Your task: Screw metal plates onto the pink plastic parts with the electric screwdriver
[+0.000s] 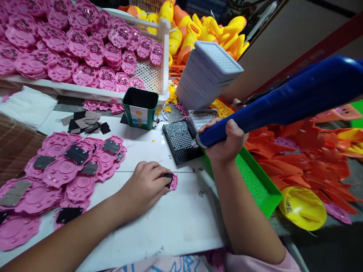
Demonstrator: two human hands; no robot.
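Note:
My right hand (pixel 227 141) is wrapped round a blue electric screwdriver (pixel 272 107), tilted with its body rising to the upper right. The screwdriver's tip is at the right side of a black grid tray (pixel 183 139) full of small screws; I cannot tell whether it touches one. On the white board (pixel 181 219), my left hand (pixel 149 183) is closed over a small pink plastic part (pixel 175 182) with a black plate (pixel 169 179) on it, and the fingers hide most of it. To the left lie piled pink parts (pixel 61 166) with black or grey plates screwed on.
Behind stands a white crate (pixel 150 73) of pink parts. A green cup (pixel 140 109), loose dark plates (pixel 85 122) and a stack of white trays (pixel 207 75) stand nearby. At right are a green tray (pixel 272 194), a yellow bowl (pixel 303 209) and orange parts (pixel 309 158).

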